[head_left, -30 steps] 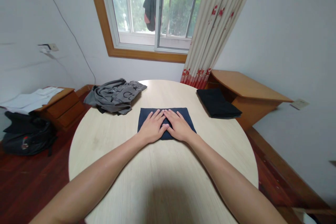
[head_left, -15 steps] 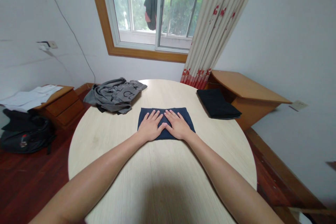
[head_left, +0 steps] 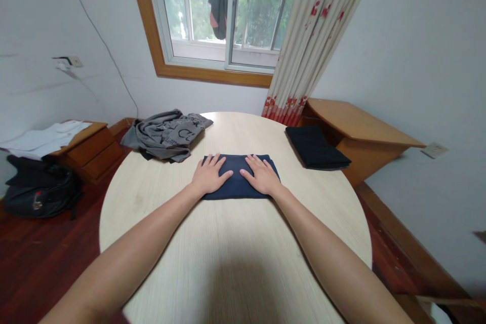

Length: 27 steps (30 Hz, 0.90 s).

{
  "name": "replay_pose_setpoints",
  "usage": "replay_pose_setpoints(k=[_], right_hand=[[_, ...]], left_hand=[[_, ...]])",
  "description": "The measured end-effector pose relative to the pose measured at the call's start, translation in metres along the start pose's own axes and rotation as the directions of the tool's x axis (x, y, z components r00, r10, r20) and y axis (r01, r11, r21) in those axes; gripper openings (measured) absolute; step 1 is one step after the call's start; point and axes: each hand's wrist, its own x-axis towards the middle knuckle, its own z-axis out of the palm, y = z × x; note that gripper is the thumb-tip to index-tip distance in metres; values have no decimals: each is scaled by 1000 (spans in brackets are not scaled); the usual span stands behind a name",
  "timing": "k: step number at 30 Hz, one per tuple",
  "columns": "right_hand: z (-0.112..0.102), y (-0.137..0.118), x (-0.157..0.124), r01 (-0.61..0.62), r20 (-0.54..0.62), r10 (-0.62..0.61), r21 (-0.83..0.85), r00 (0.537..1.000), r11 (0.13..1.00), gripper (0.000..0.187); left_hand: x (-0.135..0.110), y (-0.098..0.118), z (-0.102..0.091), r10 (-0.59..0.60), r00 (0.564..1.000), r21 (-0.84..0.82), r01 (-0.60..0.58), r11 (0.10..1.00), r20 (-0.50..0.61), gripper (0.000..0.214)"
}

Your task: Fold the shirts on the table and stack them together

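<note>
Cloth [head_left: 236, 185] lies on the table [head_left: 235, 131] beneath the left hand [head_left: 209, 177] and right hand [head_left: 263, 176]. Beyond and left of the hands are clothes [head_left: 167, 134]; beyond and right, a stack [head_left: 317, 148], both on the table. Farther left stand drawers [head_left: 96, 154], papers [head_left: 49, 136] on top, with a bag [head_left: 40, 190] nearer; farther right, a desk [head_left: 366, 119]. Straight beyond is the window [head_left: 258, 25], the curtain [head_left: 304, 50] to its right.

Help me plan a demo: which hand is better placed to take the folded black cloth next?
Probably the right hand: it rests on the navy cloth, nearer the folded black cloth. The left hand lies toward the navy cloth's left side, farther away.
</note>
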Motion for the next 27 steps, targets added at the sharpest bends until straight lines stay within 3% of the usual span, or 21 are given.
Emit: replay_pose_setpoints(k=[11, 14, 16, 18, 20, 22, 24, 27], right_hand=[[-1, 46, 3, -225, 23, 224, 51, 974, 973, 70], [-2, 51, 1, -239, 23, 239, 46, 971, 970, 67], [-2, 51, 0, -243, 12, 242, 49, 970, 969, 66], [-1, 50, -1, -246, -7, 247, 54, 969, 968, 65], [-1, 50, -3, -237, -38, 239, 56, 970, 970, 62], [-2, 50, -5, -203, -86, 206, 46, 975, 978, 59], [-2, 50, -7, -159, -132, 161, 26, 978, 987, 54], [-4, 48, -8, -116, -169, 115, -1, 979, 993, 47]], left_hand=[[5, -24, -6, -114, 992, -27, 115, 993, 52, 70], [-3, -20, -12, -136, 991, 27, 136, 990, -9, 65], [-13, -12, -18, -48, 994, 72, 55, 996, -94, 61], [-24, -1, -23, 145, 984, 69, -138, 988, -106, 63], [-32, 9, -26, 346, 938, 15, -346, 938, -29, 71], [-35, 16, -27, 480, 875, -41, -479, 877, 58, 74], [-34, 17, -25, 541, 836, -73, -536, 841, 95, 65], [-31, 14, -23, 562, 824, -91, -556, 826, 68, 49]])
